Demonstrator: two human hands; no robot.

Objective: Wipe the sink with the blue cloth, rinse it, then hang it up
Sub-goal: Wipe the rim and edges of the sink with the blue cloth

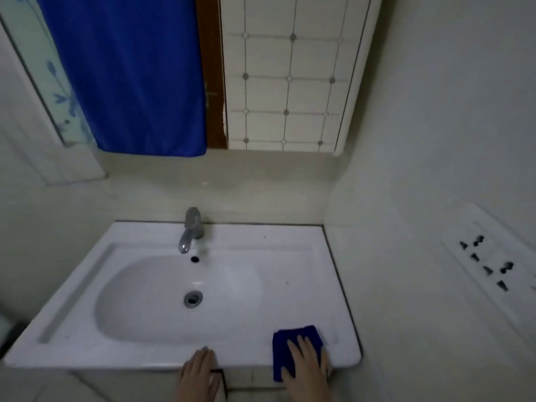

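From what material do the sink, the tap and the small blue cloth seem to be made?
The sink looks like glazed white ceramic: smooth, one piece, with a soft sheen in the basin. The tap seems to be metal with a dull grey finish; the blur hides any finer detail. The blue cloth under the right hand looks like soft folded textile, possibly microfibre, matte and without shine.

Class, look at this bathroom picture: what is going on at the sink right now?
A person is wiping a white sink. The right hand lies flat on a folded blue cloth, pressing it onto the sink's front right corner. The left hand rests on the front edge, holding nothing. The tap shows no running water, and the basin looks dry. A large blue towel hangs on the wall above.
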